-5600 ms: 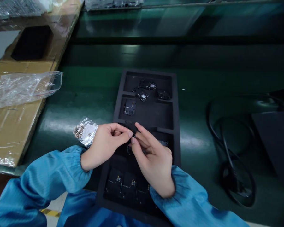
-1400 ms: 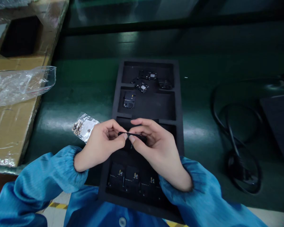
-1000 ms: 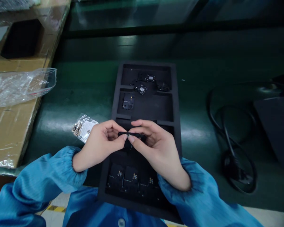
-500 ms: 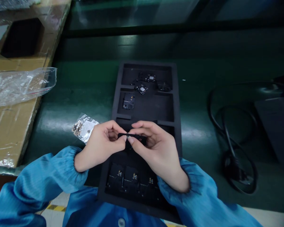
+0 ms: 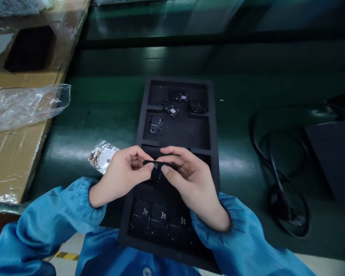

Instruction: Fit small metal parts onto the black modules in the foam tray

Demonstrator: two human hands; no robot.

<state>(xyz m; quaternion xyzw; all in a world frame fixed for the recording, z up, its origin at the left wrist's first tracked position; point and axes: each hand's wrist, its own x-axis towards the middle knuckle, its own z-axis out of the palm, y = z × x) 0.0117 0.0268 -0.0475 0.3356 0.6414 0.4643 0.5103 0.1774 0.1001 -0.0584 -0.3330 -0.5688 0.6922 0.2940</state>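
Observation:
Between both hands, above the middle of a black compartment tray, is a small flat black module with gold contacts. My left hand pinches its left end between thumb and forefinger. On its right end my right hand closes, thumb on the near face and fingers behind. Similar black modules with gold contacts lie in the tray's nearest compartment. One more black module is in the second compartment from the far end. Small black speaker-like parts lie loose in the farthest compartment.
A clear bag of tiny metal parts lies left of the tray on the green table. Farther left, cardboard carries a plastic bag and a black box. A black cable coils at the right.
My right thumb has shifted slightly right along the module, and more of its face with gold contacts now shows. Both hands keep their hold. The view has shifted slightly.

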